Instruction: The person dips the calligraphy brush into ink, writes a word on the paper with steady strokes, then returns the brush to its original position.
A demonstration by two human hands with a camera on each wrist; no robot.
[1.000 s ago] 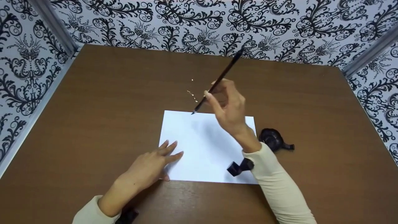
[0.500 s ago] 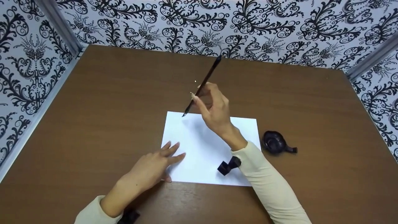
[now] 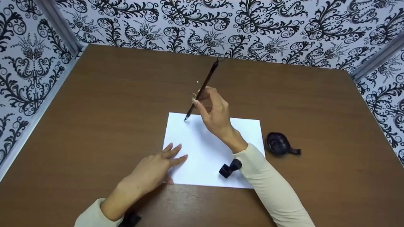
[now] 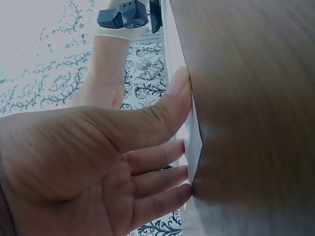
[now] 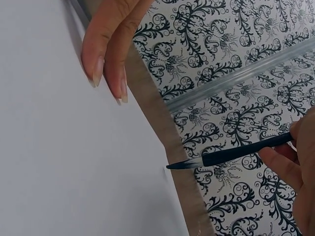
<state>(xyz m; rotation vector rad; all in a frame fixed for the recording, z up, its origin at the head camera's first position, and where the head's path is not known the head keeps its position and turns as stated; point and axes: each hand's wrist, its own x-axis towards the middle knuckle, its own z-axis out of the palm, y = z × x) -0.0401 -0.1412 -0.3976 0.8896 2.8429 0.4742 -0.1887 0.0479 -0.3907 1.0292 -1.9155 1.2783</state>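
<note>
A white sheet of paper [image 3: 205, 157] lies on the brown table. My right hand [image 3: 216, 115] pinches a dark-handled paintbrush [image 3: 206, 77] between thumb and fingers, its handle slanting up and away. The brush's dark, pointed bristles [image 5: 183, 164] are at the paper's far left corner; whether they touch it I cannot tell. White shows at the base of the bristles in the right wrist view. My left hand [image 3: 154, 170] rests with spread fingers on the paper's near left edge. In the left wrist view, its thumb [image 4: 179, 86] lies along the edge.
A small black dish with a short handle [image 3: 277, 144] stands right of the paper. A black camera [image 3: 230, 168] on the right wrist hangs over the sheet. Patterned black-and-white panels [image 3: 199, 25] wall the table's back and sides. Small bright specks [image 3: 198, 82] show behind the brush.
My right hand has moved left and slightly nearer with the paintbrush, bringing its tip over the paper's far left corner. The black dish is now uncovered by the sleeve. My left hand stays put.
</note>
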